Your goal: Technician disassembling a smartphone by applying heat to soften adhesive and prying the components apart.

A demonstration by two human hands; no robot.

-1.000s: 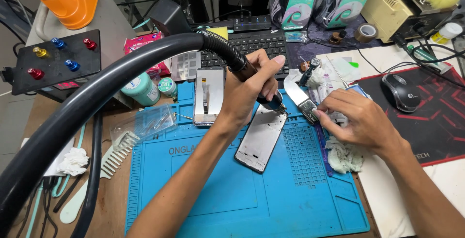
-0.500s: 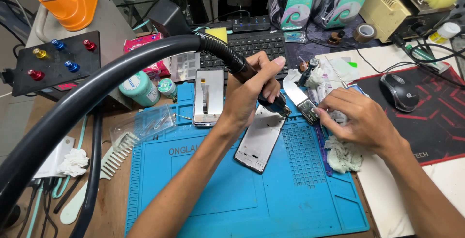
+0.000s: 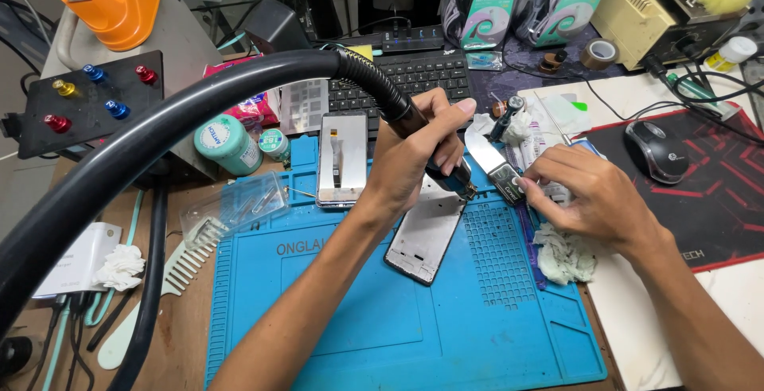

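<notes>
My left hand [image 3: 414, 156] grips the handpiece [image 3: 446, 174] of a thick black hose [image 3: 183, 116], its nozzle tip pointing down at the top edge of a phone frame [image 3: 426, 232] lying tilted on the blue work mat [image 3: 382, 319]. My right hand [image 3: 585, 196] rests at the mat's right edge, fingers on a small metal blade tool [image 3: 495, 166] beside the nozzle. A second phone panel [image 3: 342, 160] lies upright on the mat's top left part.
A black keyboard [image 3: 414, 76] sits behind the mat, a mouse [image 3: 656, 148] on a red pad [image 3: 716, 192] to the right. A teal jar [image 3: 227, 144], a comb [image 3: 187, 260], crumpled wipes [image 3: 565, 252] and a board with coloured knobs [image 3: 91, 100] surround the mat.
The view has shifted slightly. Both hands stay in place with the nozzle at the phone frame's top edge.
</notes>
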